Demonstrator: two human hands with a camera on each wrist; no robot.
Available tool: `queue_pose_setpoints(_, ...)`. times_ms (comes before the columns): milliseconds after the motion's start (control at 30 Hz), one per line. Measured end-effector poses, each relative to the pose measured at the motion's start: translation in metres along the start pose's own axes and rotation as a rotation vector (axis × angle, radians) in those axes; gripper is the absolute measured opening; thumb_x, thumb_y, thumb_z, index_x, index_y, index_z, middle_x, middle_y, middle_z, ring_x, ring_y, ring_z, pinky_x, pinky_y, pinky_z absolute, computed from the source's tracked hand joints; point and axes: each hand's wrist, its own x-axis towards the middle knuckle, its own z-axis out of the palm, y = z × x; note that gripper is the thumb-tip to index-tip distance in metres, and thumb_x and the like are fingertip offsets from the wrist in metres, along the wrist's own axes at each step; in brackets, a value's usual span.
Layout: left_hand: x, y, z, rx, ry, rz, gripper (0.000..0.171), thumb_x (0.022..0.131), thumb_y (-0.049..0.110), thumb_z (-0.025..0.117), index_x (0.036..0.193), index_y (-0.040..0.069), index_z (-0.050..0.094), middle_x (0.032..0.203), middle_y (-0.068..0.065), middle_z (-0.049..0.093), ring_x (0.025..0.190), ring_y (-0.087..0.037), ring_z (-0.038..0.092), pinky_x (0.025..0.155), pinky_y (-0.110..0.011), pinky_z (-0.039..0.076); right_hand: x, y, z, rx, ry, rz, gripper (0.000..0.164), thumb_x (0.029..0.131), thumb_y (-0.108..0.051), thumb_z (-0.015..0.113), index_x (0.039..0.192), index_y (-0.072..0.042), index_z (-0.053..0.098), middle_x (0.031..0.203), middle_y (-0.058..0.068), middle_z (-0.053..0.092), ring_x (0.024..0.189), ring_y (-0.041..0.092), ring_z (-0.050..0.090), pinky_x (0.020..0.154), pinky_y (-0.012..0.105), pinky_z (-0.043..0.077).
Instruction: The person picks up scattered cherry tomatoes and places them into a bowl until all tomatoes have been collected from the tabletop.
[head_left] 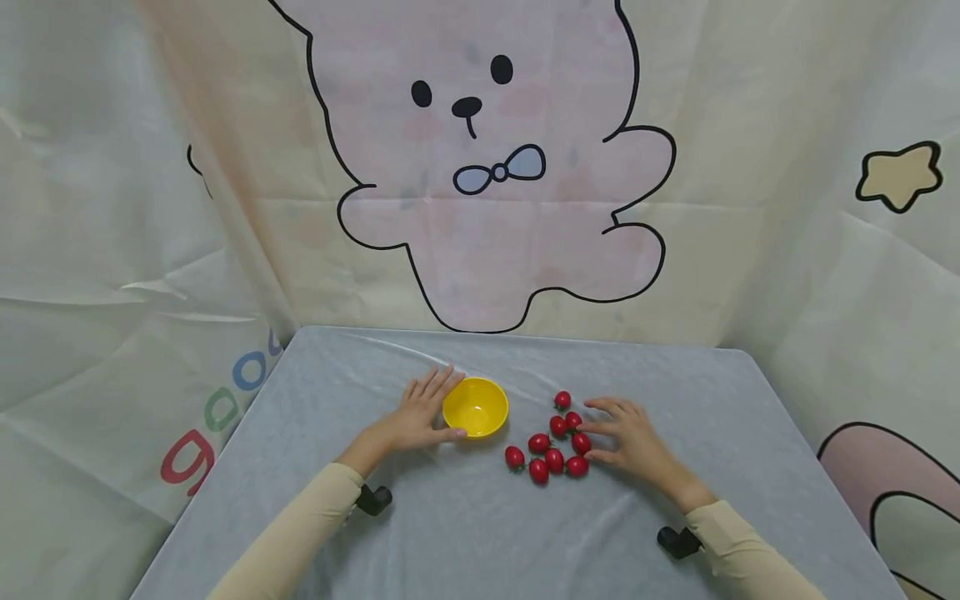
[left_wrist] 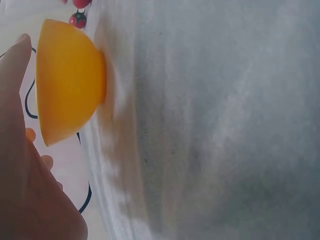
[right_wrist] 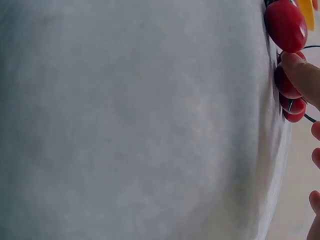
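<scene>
The head view shows the whole layout: the left hand (head_left: pixel 420 416) is spread wide, thumb and fingers along the near side of a yellow bowl (head_left: pixel 476 408), and the right hand (head_left: pixel 628 436) is also spread, its fingers pointing toward nine red cherry tomatoes (head_left: pixel 554 461). The tomatoes lie in a loose cluster between the two hands, closer to the right one, on a grey cloth (head_left: pixel 465 533).

Only the left wrist view shows the bowl's outer wall and narrow base, upright on the cloth; the thumb is at its rim, though firm contact cannot be told. The right wrist view adds the right thumb (right_wrist: pixel 300 75) overlapping a tomato just in front of it; whether they touch cannot be told.

Only the head view looks into the bowl, beside the left palm: its glossy yellow inside shows down to the bottom. All nine tomatoes lie outside it.
</scene>
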Motion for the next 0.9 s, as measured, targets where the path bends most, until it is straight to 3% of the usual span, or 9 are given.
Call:
queue_pose_setpoints(200,0.001,0.0,0.005,-0.032,-0.016,-0.031,0.101,0.086,0.067,0.061,0.16,0.021,0.009,0.169,-0.007,0.004,0.155,-0.04,0.003,0.12,-0.07,0.006,-0.001,-0.005,0.0,-0.02,-0.031,0.02,0.042,0.066,-0.033,0.09,0.104,-0.018,0.078,0.13,0.012,0.064,0.121,0.032,0.053,0.098,0.059,0.04)
queue_pose_setpoints(433,0.003,-0.004,0.012,-0.032,-0.037,-0.07,0.106,0.084,0.07,0.06,0.161,0.023,0.004,0.17,-0.002,-0.001,0.156,-0.036,0.0,0.122,-0.066,0.004,0.0,-0.005,0.001,-0.016,-0.002,0.004,0.04,0.066,-0.03,0.09,0.101,-0.017,0.079,0.127,0.012,0.065,0.119,0.032,0.055,0.097,0.058,0.041)
queue_pose_setpoints(700,0.007,-0.003,0.017,-0.074,-0.02,-0.097,0.114,0.077,0.071,0.068,0.16,0.021,0.008,0.17,-0.002,0.003,0.157,-0.033,0.002,0.124,-0.062,0.004,-0.002,-0.006,0.004,-0.003,0.014,0.013,0.038,0.067,-0.027,0.089,0.101,-0.014,0.078,0.123,0.01,0.067,0.116,0.03,0.057,0.095,0.056,0.046)
queue_pose_setpoints(900,0.008,-0.001,0.019,-0.117,0.019,-0.065,0.113,0.078,0.067,0.071,0.159,0.014,0.012,0.169,-0.008,0.008,0.155,-0.037,0.005,0.122,-0.065,0.008,-0.003,-0.008,0.004,0.007,0.025,0.008,0.038,0.067,-0.024,0.089,0.101,-0.012,0.077,0.122,0.011,0.067,0.115,0.03,0.058,0.094,0.056,0.046)
